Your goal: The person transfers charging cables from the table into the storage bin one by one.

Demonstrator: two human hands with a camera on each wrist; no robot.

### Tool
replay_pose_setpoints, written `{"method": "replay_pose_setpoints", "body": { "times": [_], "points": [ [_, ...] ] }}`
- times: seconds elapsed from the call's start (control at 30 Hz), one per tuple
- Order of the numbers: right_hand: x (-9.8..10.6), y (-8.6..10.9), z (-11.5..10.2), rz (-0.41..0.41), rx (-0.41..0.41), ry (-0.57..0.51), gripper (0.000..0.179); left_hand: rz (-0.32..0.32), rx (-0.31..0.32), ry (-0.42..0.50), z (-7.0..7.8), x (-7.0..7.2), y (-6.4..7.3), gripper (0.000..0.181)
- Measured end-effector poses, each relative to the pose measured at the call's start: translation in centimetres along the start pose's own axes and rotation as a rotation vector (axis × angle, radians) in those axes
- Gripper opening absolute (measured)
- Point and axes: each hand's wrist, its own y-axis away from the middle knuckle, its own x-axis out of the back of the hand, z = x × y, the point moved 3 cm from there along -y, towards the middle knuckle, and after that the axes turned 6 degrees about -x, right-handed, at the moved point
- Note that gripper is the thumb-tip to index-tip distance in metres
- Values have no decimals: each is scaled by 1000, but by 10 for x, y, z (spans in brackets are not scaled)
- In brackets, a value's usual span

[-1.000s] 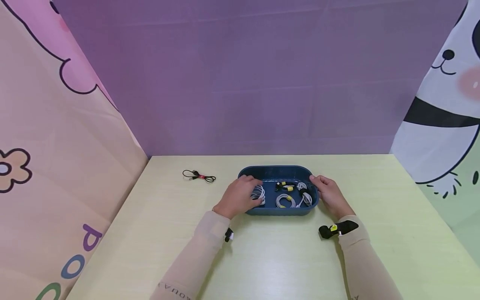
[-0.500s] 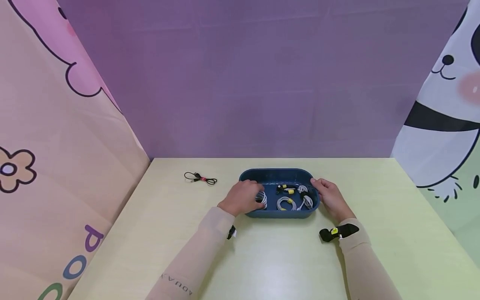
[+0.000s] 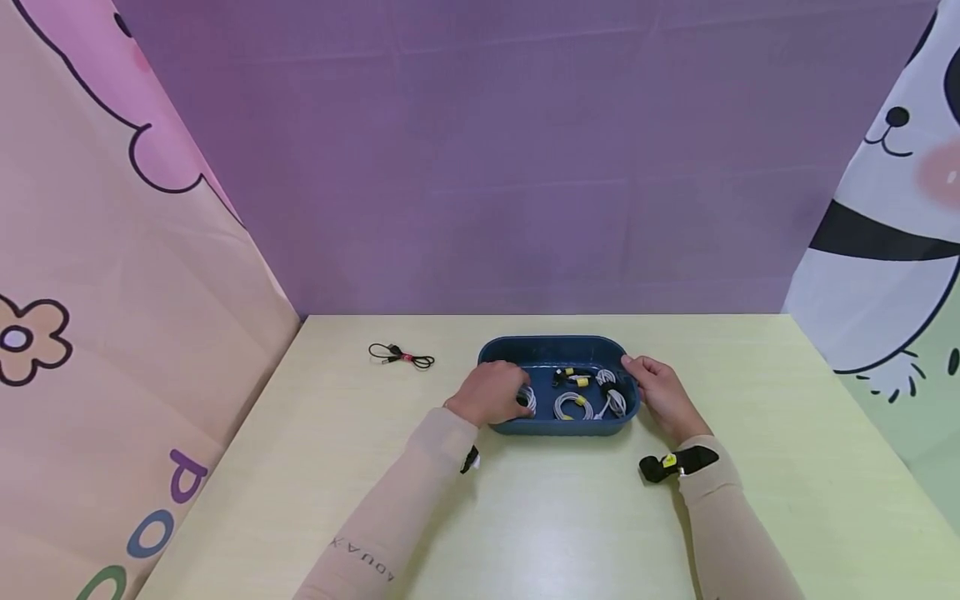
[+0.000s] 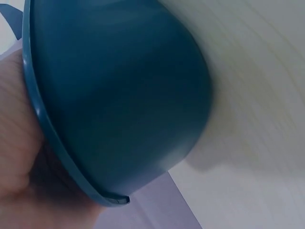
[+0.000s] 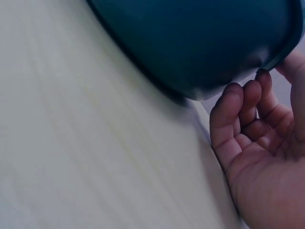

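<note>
A dark blue oblong tray (image 3: 555, 428) stands on the table with several coiled cables in it. My left hand (image 3: 491, 394) reaches over its left end, thumb and fingers around a white coiled cable (image 3: 529, 401) partly hidden by the hand. With thumb at the rim and fingers curled under the outside, my right hand (image 3: 663, 398) grips the tray's right end. In the left wrist view, the tray wall (image 4: 124, 95) hides the left fingers. The right wrist view shows the right fingertips (image 5: 232, 95) against the tray's outer wall.
Inside the tray lie a grey coiled cable (image 3: 573, 407) with yellow ties, a white cable (image 3: 613, 395) with a black strap, and a short black cable (image 3: 572, 377). A black cable (image 3: 402, 357) with a red tie lies left on the table (image 3: 555, 517). A purple backdrop (image 3: 525, 167) stands behind.
My left hand has shifted slightly right inside the tray, and the white coiled cable has shifted with it. The right hand keeps its grip on the tray's end.
</note>
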Motion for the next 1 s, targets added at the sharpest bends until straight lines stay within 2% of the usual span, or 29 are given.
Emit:
{"method": "replay_pose_setpoints", "body": {
  "times": [0.4, 0.7, 0.83, 1.0],
  "points": [
    [-1, 1, -1, 0, -6, 10, 35, -28, 38, 16, 0, -5, -6, 37],
    [2, 0, 1, -1, -9, 23, 35, -48, 67, 24, 0, -6, -9, 41],
    [2, 1, 0, -7, -6, 30, 34, 1, 47, 14, -1, -3, -8, 45],
    [0, 1, -1, -13, 1, 28, 33, 145, -10, 20, -6, 8, -3, 42]
  ]
}}
